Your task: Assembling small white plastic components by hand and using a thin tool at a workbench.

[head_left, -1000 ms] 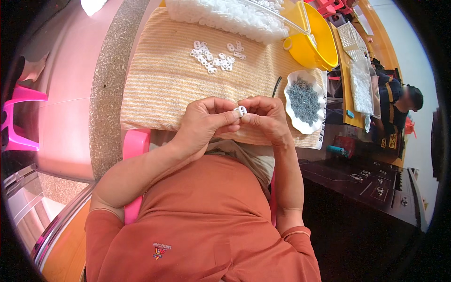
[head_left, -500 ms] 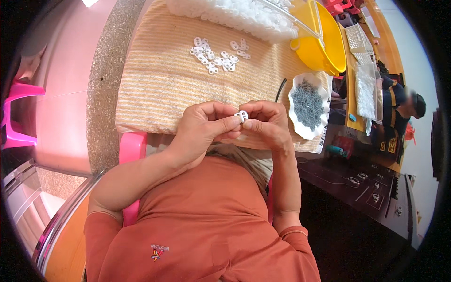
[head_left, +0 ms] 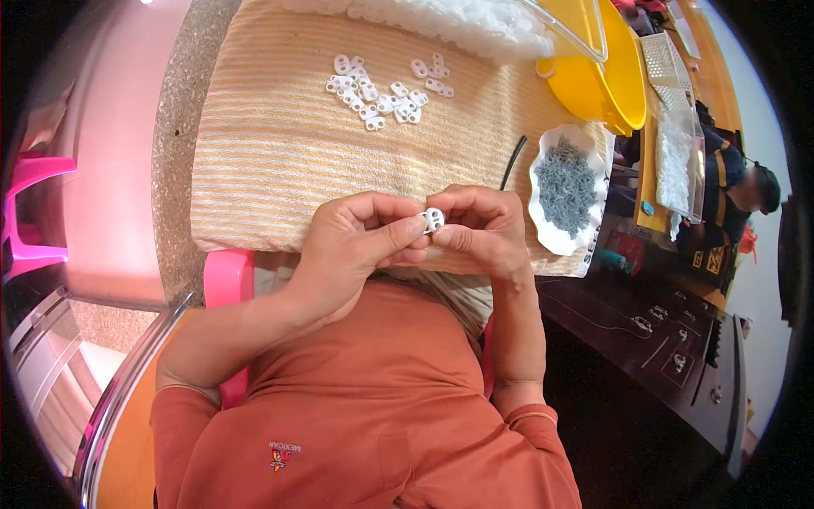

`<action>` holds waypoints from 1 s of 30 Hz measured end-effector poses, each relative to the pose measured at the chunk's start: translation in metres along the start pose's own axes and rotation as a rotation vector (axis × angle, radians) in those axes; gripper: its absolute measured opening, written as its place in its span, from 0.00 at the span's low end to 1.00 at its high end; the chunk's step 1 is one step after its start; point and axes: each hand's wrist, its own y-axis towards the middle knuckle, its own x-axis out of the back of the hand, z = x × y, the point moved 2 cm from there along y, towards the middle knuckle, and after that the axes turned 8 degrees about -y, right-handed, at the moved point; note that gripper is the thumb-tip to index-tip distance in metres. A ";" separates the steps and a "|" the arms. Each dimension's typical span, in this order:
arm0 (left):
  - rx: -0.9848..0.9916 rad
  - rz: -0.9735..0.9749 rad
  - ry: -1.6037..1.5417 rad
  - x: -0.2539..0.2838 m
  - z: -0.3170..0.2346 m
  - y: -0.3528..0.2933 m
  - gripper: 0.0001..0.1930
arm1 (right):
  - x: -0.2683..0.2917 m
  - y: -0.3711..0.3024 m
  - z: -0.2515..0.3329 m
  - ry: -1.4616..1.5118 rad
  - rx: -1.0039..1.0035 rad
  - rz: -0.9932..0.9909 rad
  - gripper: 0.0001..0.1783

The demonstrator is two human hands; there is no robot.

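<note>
Centrally, a small white clip (head_left: 435, 220) sits between the fingertips of both hands, above the near edge of the cloth and in front of the shirt (head_left: 365, 339). The left hand (head_left: 360, 242) pinches it from the left, thumb against forefinger; the right hand (head_left: 479, 225) closes on it from the right in a matching pinch. Neither is nearer, since both touch it. Its holed face is turned up toward the head, and its long axis seems to run roughly away from the body, though fingers cover part of it; whether it is one part or two pressed together cannot be told.

Beyond the hands lies the striped cloth (head_left: 263, 153), with a loose cluster of white pieces (head_left: 366, 93) and, just right of it, a smaller group (head_left: 434, 76). A clear bin (head_left: 578, 42) of white parts stands at the far edge, beside a yellow tub (head_left: 632, 85). Right of the hands are a black strip (head_left: 513, 163) and a scalloped dish (head_left: 544, 231) of grey parts (head_left: 566, 187). Farther right, another person (head_left: 733, 191) is near a second table; a pink stool (head_left: 34, 253) stands far left.
</note>
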 end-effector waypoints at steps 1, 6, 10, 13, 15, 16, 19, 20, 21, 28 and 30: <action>0.005 0.007 -0.010 0.000 0.000 0.000 0.09 | 0.000 0.001 0.000 0.028 0.006 0.003 0.16; 0.003 0.003 0.012 0.000 0.000 0.000 0.09 | -0.001 0.000 0.002 -0.024 -0.018 -0.014 0.17; -0.005 -0.007 0.022 0.001 0.000 0.000 0.09 | 0.000 0.000 0.002 -0.028 -0.051 -0.023 0.17; -0.006 -0.002 0.011 0.000 0.001 0.000 0.09 | -0.002 0.000 0.002 -0.001 -0.014 -0.017 0.15; -0.008 0.003 0.013 0.001 0.001 0.000 0.09 | -0.004 0.001 0.003 0.005 0.000 -0.021 0.15; -0.013 0.006 0.015 0.001 0.001 0.000 0.08 | -0.005 0.001 0.004 0.010 0.014 -0.021 0.15; -0.034 0.020 0.027 0.002 0.003 0.001 0.08 | -0.006 0.003 0.001 -0.008 0.050 -0.022 0.14; -0.035 0.022 0.028 0.002 0.003 0.000 0.08 | -0.008 0.003 0.002 -0.009 0.052 -0.022 0.14; -0.037 0.021 0.029 0.002 0.002 0.000 0.08 | -0.010 0.002 0.002 0.013 0.046 -0.042 0.14; -0.033 0.084 0.012 0.003 0.002 0.002 0.07 | -0.017 -0.002 0.005 0.077 0.007 -0.103 0.13; -0.024 0.104 -0.008 0.000 0.001 0.002 0.07 | -0.016 -0.002 0.006 0.065 0.024 -0.089 0.13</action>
